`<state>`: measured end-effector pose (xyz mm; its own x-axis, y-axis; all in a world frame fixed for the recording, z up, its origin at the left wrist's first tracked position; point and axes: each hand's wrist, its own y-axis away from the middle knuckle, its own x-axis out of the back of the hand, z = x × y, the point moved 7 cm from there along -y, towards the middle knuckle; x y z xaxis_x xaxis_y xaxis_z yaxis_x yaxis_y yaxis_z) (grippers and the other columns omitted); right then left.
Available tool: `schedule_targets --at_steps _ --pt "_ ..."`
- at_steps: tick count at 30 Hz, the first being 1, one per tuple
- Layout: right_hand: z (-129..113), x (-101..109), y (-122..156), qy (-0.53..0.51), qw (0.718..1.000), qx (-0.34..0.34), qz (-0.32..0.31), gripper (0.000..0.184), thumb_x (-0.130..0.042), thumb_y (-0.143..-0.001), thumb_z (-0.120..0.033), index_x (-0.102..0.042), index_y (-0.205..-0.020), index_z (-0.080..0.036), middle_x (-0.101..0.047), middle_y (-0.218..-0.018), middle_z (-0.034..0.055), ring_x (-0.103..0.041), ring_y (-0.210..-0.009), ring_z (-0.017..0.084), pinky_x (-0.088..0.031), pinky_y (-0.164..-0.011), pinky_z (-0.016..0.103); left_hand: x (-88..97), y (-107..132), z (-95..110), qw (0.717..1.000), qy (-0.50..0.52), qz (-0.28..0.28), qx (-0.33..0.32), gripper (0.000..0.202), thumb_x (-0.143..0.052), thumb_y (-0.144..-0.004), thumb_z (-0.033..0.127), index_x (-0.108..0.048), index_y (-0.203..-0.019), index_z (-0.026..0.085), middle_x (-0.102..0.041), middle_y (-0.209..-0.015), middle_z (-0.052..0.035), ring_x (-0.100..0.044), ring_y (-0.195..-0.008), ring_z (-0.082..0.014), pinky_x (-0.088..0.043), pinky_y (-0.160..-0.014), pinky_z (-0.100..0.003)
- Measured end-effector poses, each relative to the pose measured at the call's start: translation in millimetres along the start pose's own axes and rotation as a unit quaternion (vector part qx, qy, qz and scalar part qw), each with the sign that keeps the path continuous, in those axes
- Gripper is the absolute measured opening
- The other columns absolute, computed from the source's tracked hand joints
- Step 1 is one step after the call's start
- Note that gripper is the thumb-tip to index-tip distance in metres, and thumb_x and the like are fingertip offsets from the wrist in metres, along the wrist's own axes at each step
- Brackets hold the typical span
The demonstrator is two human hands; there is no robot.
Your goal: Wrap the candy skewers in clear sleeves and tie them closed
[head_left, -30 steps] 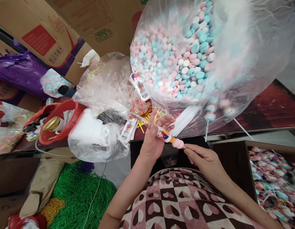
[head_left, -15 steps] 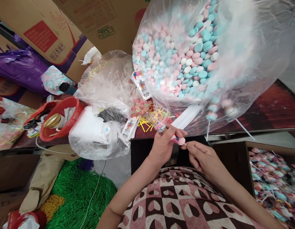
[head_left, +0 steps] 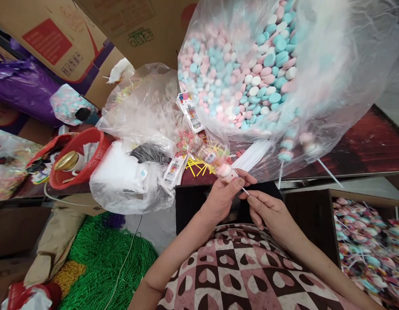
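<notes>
My left hand (head_left: 223, 198) is closed around a clear printed candy bag (head_left: 204, 154) near its open end. Inside the bag sit pink and white marshmallows (head_left: 225, 171) threaded on a white stick (head_left: 245, 191). My right hand (head_left: 265, 206) pinches that stick just below the bag, close to my left fingertips. Beyond my hands lie a bundle of white sticks (head_left: 255, 155) and yellow twist ties (head_left: 195, 167). Two marshmallow skewers, one of them a skewer with blue and pink pieces (head_left: 286, 150), rest against a large plastic bag.
The large clear bag (head_left: 328, 86) spills loose marshmallows (head_left: 267, 82) across the table. At left are a red basket (head_left: 100, 157), flat plastic bags (head_left: 118, 172) and printed cards (head_left: 175, 171). A carton (head_left: 310, 215) of wrapped marshmallow pops (head_left: 369, 245) stands at right. Green bead strings (head_left: 112, 258) cover the floor at left.
The marshmallow skewer has slid deeper into the candy bag. The pink piece that showed at the bag's mouth is now inside, and my right hand has moved slightly left with the stick.
</notes>
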<state>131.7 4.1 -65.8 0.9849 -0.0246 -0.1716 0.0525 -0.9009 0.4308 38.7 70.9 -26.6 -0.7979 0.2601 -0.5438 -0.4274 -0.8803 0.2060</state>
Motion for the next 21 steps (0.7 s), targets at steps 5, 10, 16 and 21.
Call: schedule_targets --at_steps 5,10,16,21 --pt "1.0 -1.9 1.3 0.027 0.999 0.000 -0.038 0.045 -0.053 -0.085 -0.056 -0.066 -0.099 -0.015 -0.034 -0.041 -0.0098 -0.030 -0.038 0.008 -0.019 -0.043 0.022 18.1 0.7 25.7 0.995 0.064 0.052 -0.053 0.046 -0.075 -0.071 0.049 -0.060 -0.108 0.026 -0.068 -0.104 -0.0040 -0.066 -0.097 -0.0221 -0.049 -0.084 -0.035" --pt "5.6 -16.1 3.7 0.018 0.993 -0.031 -0.117 0.042 -0.050 -0.088 -0.056 -0.063 -0.091 -0.016 -0.033 -0.037 -0.0109 -0.024 -0.034 0.006 -0.014 -0.041 0.021 16.3 -2.0 23.8 0.994 0.045 0.071 -0.068 0.024 -0.066 -0.082 0.043 -0.060 -0.080 0.019 -0.055 -0.061 0.0031 -0.066 -0.077 -0.0164 -0.048 -0.085 -0.032" --pt "4.0 -14.7 0.6 -0.004 0.997 0.011 -0.073 0.038 -0.051 -0.089 -0.052 -0.065 -0.089 -0.017 -0.032 -0.038 -0.0105 -0.024 -0.034 0.006 -0.019 -0.039 0.021 9.1 2.1 9.0 0.994 0.066 0.062 -0.056 0.026 -0.061 -0.086 0.045 -0.060 -0.082 0.019 -0.056 -0.065 0.0031 -0.065 -0.075 -0.0151 -0.047 -0.086 -0.032" --pt "-20.9 7.8 0.6 0.168 0.964 0.189 0.085 0.033 -0.053 -0.090 -0.042 -0.073 -0.099 -0.019 -0.044 -0.046 -0.0051 -0.039 -0.040 0.010 -0.032 -0.040 0.022 6.7 5.4 -3.9 0.997 0.067 0.041 -0.026 0.025 -0.065 -0.083 0.042 -0.063 -0.086 0.018 -0.067 -0.082 -0.0023 -0.067 -0.083 -0.0180 -0.049 -0.080 -0.032"
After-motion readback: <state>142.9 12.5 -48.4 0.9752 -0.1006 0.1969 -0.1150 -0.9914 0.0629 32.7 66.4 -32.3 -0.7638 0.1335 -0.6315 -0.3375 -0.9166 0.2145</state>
